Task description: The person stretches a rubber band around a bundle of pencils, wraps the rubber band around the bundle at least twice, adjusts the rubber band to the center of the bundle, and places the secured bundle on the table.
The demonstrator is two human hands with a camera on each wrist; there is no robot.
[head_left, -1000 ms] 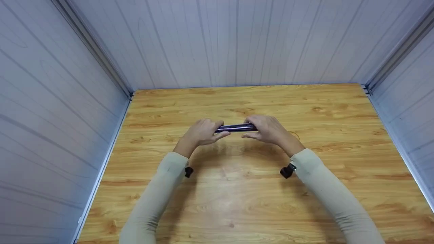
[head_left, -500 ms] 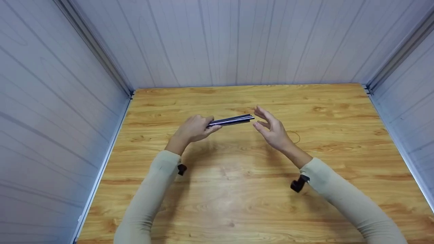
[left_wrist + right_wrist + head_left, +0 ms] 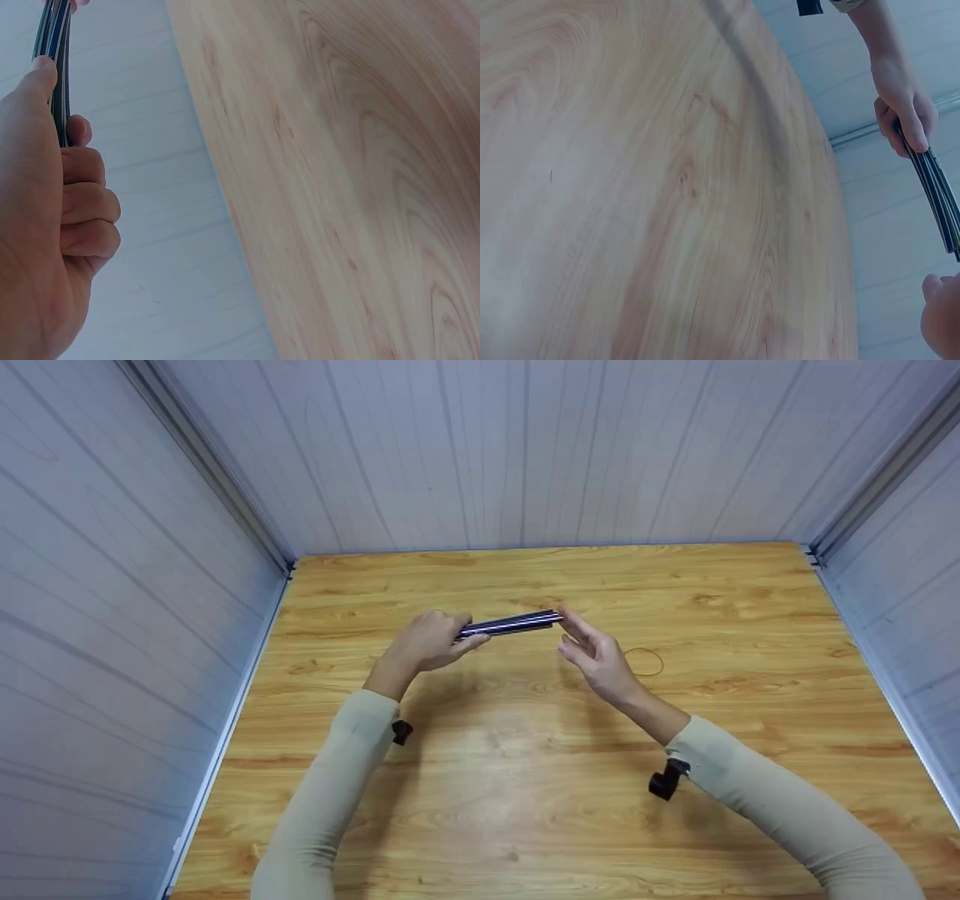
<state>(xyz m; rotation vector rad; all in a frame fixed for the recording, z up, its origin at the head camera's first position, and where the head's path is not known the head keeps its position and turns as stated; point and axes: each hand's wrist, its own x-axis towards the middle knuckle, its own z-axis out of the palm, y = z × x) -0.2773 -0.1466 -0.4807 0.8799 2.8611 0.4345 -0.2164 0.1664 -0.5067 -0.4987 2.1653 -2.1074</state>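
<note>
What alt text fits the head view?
Above a light wooden table, the left hand grips one end of a bundle of thin dark rods while the open right hand touches its other end. A thin rubber-band loop lies on the table nearby.

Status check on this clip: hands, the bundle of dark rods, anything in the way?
Left hand grips bundle of dark rods. Right hand open at its free end. Rubber band lies apart on table.

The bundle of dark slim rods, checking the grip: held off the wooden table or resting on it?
Held off it: the left hand grips the bundle of dark slim rods above the wooden table.
</note>
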